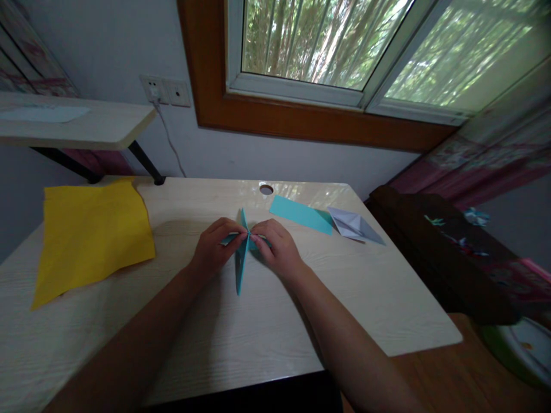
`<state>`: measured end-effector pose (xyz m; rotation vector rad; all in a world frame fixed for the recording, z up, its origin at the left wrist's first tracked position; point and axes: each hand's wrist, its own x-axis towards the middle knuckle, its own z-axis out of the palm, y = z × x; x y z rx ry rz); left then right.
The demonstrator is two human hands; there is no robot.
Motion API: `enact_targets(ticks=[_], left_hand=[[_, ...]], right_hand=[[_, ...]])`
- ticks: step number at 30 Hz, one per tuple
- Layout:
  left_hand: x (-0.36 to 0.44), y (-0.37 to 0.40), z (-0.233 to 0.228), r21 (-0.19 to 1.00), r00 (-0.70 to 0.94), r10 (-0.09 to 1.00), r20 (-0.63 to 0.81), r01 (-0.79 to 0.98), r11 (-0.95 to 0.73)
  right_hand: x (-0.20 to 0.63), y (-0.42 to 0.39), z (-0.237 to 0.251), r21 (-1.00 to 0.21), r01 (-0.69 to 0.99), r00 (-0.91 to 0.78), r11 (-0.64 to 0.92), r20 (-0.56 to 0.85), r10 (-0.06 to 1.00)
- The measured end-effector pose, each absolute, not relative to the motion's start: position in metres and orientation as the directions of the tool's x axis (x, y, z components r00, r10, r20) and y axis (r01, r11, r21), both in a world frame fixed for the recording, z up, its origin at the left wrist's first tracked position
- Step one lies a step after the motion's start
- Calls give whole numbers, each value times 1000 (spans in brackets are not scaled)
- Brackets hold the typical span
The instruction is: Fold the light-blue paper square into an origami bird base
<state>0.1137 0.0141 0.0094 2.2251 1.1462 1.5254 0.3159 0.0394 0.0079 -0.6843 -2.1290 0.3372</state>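
Both hands, the left hand and the right hand, are pinching the teal folded paper at table centre, apparently creasing a fold. Next move likely requires aligned edges and firm pressing.

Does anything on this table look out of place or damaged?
Nothing looks damaged or spilled. The yellow sheet lies askew, its edge over the table's left side. Both hands pinch the folded teal paper.
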Motion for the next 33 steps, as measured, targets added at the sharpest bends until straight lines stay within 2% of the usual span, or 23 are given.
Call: enact_targets(ticks=[6,12,17,22,25,30,33], left_hand=[[110,14,10,621,154,748,646,463,-632],[106,14,10,704,164,790,590,373,-604],[104,16,6,769,135,839,526,347,-538],[105,19,1,812,59,867,494,325,-485],[104,20,1,759,73,837,543,384,-526],[99,24,2,563,155,702,695,489,-666],[96,25,2,463,186,642,744,550,-695]], right_hand=[[317,40,10,-469,334,-524,818,629,575],[319,35,16,-511,323,-493,796,628,603],[319,37,17,-505,289,-565,813,596,571],[321,41,12,-519,329,-495,789,617,612],[323,41,13,-505,356,-479,786,624,618],[325,42,13,-435,388,-464,813,669,580],[329,44,11,-397,449,-421,800,696,582]])
